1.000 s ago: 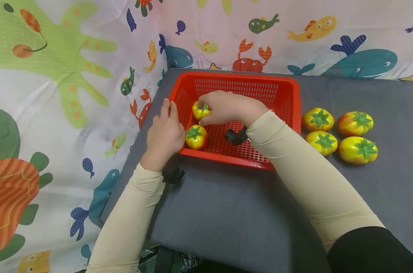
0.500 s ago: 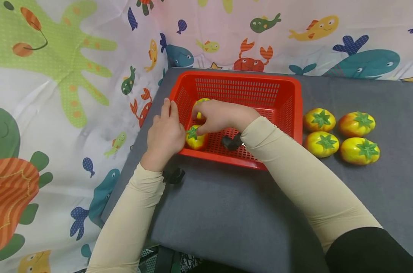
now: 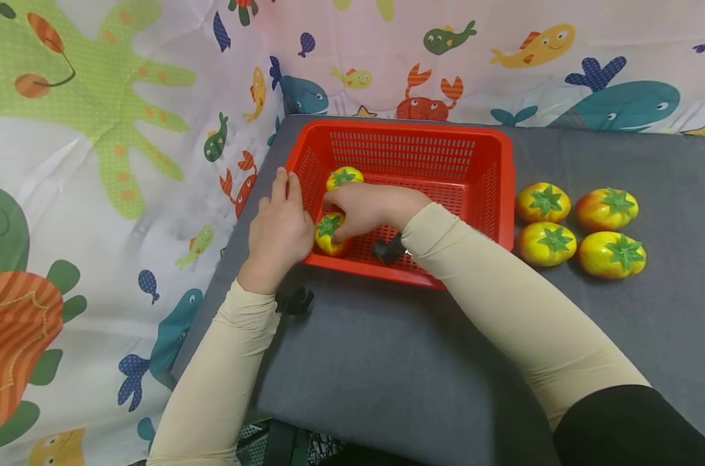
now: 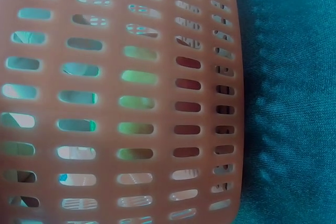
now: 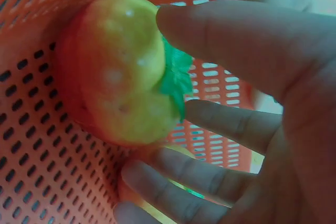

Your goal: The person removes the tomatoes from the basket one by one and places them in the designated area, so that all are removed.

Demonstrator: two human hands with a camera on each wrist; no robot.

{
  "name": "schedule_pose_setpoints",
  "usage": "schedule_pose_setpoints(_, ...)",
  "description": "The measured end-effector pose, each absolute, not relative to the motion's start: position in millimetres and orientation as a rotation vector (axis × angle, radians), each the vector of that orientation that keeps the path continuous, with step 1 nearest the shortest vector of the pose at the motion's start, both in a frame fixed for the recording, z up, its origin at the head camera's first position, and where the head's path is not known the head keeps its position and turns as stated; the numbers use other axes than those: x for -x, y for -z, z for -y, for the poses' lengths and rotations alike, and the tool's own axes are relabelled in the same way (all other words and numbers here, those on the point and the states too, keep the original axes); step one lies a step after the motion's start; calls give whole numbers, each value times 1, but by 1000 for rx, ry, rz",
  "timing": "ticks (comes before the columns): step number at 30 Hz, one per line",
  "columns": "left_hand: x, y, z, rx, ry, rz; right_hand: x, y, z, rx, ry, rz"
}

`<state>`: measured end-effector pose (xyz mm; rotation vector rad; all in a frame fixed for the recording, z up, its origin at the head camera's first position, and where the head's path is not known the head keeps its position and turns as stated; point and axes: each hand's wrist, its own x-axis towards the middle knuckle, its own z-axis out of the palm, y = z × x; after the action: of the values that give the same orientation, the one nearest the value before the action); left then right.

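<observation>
A red plastic basket (image 3: pixel 422 275) with slotted walls stands on the grey table. My left hand (image 3: pixel 279 233) rests along its left rim, two fingers straight. In the left wrist view the basket's wall (image 4: pixel 107 114) fills most of the picture and no fingers show. Inside the basket, my right hand (image 3: pixel 366 207) holds the nearer toy fruit (image 3: pixel 327 236), yellow and red with a green star-shaped top. The right wrist view has the thumb at one side of this fruit (image 5: pixel 121 72) and fingers at the other. A second such fruit (image 3: pixel 344 176) lies just behind, partly covered by the hand.
Several more yellow-red toy fruits (image 3: pixel 611 255) lie in a group on the table (image 3: pixel 387 362), right of the basket. A patterned cloth (image 3: pixel 381 58) with sea animals hangs behind and to the left. The right forearm (image 3: pixel 503 298) crosses the basket's front edge.
My right hand has moved from the farther fruit toward me, onto the nearer one, leaving the farther fruit more visible. The left hand stays at the basket's left rim.
</observation>
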<state>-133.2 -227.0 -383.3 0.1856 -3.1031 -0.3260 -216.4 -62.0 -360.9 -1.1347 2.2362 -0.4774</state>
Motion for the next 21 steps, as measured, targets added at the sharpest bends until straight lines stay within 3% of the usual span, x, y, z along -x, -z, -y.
schedule_pose_setpoints(21, 131, 386, 226, -209, 328, 3089, 214, 370, 64, 1049, 509, -2148)
